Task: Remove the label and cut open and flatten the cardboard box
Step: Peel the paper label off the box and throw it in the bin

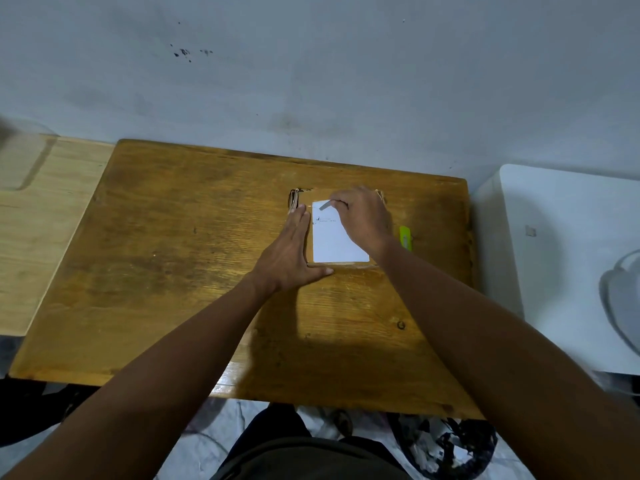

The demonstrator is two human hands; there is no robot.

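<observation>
The small brown cardboard box (pixel 304 197) lies uncut mid-surface, the left hand (pixel 291 251) pressing flat beside its white rectangular paper label (pixel 337 237), whose far corner the right hand (pixel 363 216) pinches, so peeling has barely begun, with cutting and flattening left.

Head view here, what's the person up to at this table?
A person is working on a cardboard box lying on a wooden table. The left hand lies flat against the box's left side, steadying it. The right hand picks at the top edge of the white label, which mostly lies flat on the box. A yellow-green cutter lies untouched on the table, right of the box.
</observation>
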